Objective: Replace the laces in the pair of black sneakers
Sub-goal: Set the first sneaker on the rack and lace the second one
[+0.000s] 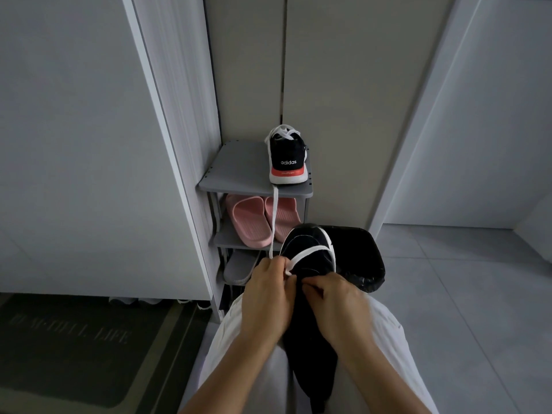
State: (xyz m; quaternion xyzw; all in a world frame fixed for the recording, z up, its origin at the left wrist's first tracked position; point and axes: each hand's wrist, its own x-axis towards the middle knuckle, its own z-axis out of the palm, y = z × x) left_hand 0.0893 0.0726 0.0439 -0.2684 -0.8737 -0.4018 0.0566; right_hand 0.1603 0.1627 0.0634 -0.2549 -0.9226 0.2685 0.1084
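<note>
Black sneaker (307, 252) in lap, toe pointing away. Left hand (268, 282) pinches a loop of the white lace (310, 251); right hand (334, 297) is curled on the sneaker at the eyelet row. Advice: keep the lace flat, draw both ends even before the next eyelet.

Second sneaker (287, 156) sits on top of the shoe rack (239, 171). A strand hangs from there toward the left hand (whose lace, unclear) and may snag. Pink slides (248, 219) are below. A lined bin (367, 258) stands just beyond the toe.

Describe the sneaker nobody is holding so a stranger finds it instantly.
Find the grey shoe rack by the cabinet doors. On its top shelf stands a black sneaker, heel facing us. Unlike the pink slippers below, it has a red-and-white sole.
</note>
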